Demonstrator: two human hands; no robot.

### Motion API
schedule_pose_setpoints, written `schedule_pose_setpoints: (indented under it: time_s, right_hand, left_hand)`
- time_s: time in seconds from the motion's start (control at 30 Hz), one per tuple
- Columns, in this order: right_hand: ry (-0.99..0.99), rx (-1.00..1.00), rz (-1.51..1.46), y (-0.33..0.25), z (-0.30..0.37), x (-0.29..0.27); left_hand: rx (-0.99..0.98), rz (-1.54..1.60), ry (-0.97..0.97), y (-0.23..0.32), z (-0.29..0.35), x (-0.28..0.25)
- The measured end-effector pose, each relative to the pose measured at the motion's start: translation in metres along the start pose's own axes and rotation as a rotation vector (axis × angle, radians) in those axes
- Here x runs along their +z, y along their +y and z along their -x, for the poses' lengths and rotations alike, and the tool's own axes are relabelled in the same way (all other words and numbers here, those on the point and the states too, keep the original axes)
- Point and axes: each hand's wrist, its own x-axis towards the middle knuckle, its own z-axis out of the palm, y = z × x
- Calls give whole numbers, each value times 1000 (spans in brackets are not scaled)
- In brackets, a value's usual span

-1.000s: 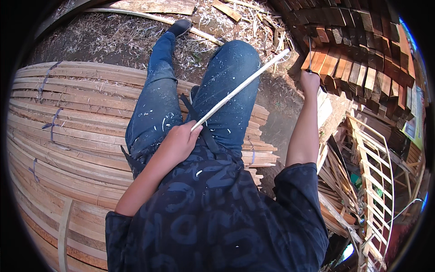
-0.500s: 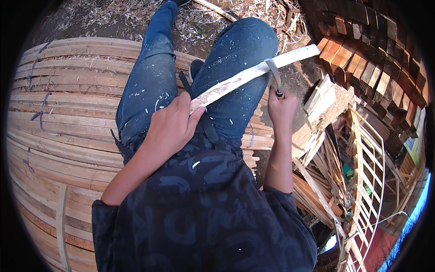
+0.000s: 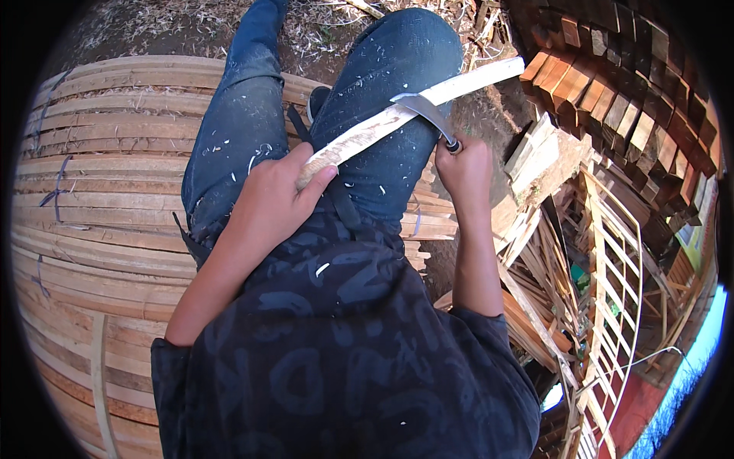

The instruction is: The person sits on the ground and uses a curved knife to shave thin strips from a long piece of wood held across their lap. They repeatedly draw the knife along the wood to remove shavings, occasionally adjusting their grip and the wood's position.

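A long pale strip of wood (image 3: 459, 86) lies slanting across my right thigh, its far end up to the right. Rough brownish bark or grain shows along part of its near half. My left hand (image 3: 277, 197) is closed around the strip's near end, thumb on top. In my right hand (image 3: 464, 170) is the handle of a curved knife (image 3: 430, 112), gripped in a fist. Its blade lies across the strip at about mid-length, touching it. The handle is mostly hidden by the fingers.
Bundled wooden slats (image 3: 115, 183), tied with thin cords, spread under and left of my legs. Stacked reddish wood blocks (image 3: 585, 84) rise at the far right. Split wood, loose sticks and a ladder-like wooden frame (image 3: 612, 283) stand to the right. Shavings (image 3: 168, 27) litter the ground ahead.
The knife has slid along the strip toward my left hand, and its blade now lies flatter across the wood. My right fist has come slightly nearer the left. The view has shifted a little.
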Motion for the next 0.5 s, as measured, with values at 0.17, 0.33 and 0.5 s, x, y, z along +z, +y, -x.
schedule_pose_setpoints:
  time_s: [0.17,0.33,0.5]
  right_hand:
    - [73,-12,85,4,-12,3]
    - [181,-14,128,17,-20,7]
    - [265,-3,183,24,-27,1]
  left_hand:
    - [-48,79,-25,0,0,1]
    - [-22,135,-10,-1,4,6]
    - [-9,115,-8,3,4,8]
